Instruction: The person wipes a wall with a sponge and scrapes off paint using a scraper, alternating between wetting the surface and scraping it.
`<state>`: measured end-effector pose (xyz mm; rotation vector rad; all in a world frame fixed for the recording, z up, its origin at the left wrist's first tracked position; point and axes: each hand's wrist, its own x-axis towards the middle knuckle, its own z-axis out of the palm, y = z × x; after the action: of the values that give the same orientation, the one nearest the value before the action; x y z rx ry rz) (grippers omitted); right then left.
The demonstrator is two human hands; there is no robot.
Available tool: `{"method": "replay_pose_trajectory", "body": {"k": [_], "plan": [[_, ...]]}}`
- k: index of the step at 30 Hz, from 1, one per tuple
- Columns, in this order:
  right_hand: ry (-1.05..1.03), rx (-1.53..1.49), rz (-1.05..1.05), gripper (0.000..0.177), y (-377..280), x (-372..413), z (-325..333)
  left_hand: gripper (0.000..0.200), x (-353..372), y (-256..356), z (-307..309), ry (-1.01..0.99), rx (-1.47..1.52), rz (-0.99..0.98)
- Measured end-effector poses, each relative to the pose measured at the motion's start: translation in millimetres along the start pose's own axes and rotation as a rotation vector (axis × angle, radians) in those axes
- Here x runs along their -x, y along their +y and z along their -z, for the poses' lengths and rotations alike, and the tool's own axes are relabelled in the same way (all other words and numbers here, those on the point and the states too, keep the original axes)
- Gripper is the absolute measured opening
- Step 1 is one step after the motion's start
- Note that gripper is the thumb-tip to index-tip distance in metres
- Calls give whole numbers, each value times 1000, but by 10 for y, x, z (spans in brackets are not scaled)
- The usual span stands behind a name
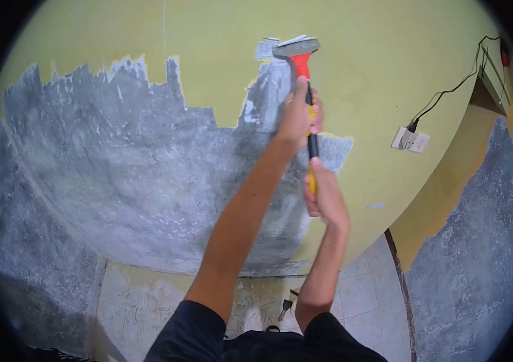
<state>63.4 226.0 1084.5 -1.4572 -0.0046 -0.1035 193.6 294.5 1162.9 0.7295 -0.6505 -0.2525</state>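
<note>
The wall (359, 78) fills most of my view, green paint above and to the right of my hands, with rough grey surface (136, 151) bared to their left. Against it, just beyond my hands, is the long scraper (312, 145), its wide head (296, 47) flat near the paint's edge. I judge it light for its length but top-heavy, with a stiff shaft and little about it to break; the thin paint should be the brittle part. Both hands are closed on it: my left hand (295, 117) wraps the handle just below the red neck (300, 65), good for steering and pressing, and my right hand (327, 192) grips lower down, right for pushing. The black and yellow grip looks rubbery, so I expect little slip unless dust coats it. As for what I can't make out, the floor (359, 289) below my hands is partly covered by my forearms, and a dark thing at the far right is cut off. My fingers hide parts of the handle, and its bottom end is lost in my right hand. The small putty knife (285, 309) on the floor is hard to read, and pale scrapings (291, 40) over the head mask the blade's edge.
</note>
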Motion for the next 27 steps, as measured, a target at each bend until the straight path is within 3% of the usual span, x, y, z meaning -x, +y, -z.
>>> {"method": "replay_pose_trajectory", "body": {"k": [2,6,8,11,14,17,20,25,27], "plan": [[8,-4,14,54,-102,87,-39,45,18,63,-65,27,21,14],[-102,-326,81,50,306,-194,-687,42,79,481,231,-12,-259,154],[-181,-409,97,50,375,-273,-770,44,51,422,272,-14,-256,119],[-27,-27,-93,51,122,-207,-118,46,-33,122,125,-23,-89,20],[-58,67,26,52,49,-169,177,46,-78,-31,-14,7,-30,-29],[-128,-210,49,52,429,-453,-366,47,-29,274,259,4,-291,54],[-220,-325,125,53,473,-495,-648,48,-11,447,332,-13,-355,148],[48,109,-109,54,9,-291,154,45,-101,-34,1,-17,-26,-18],[37,97,-65,53,-2,-277,172,45,-112,-13,-33,-17,-43,-2]]}}
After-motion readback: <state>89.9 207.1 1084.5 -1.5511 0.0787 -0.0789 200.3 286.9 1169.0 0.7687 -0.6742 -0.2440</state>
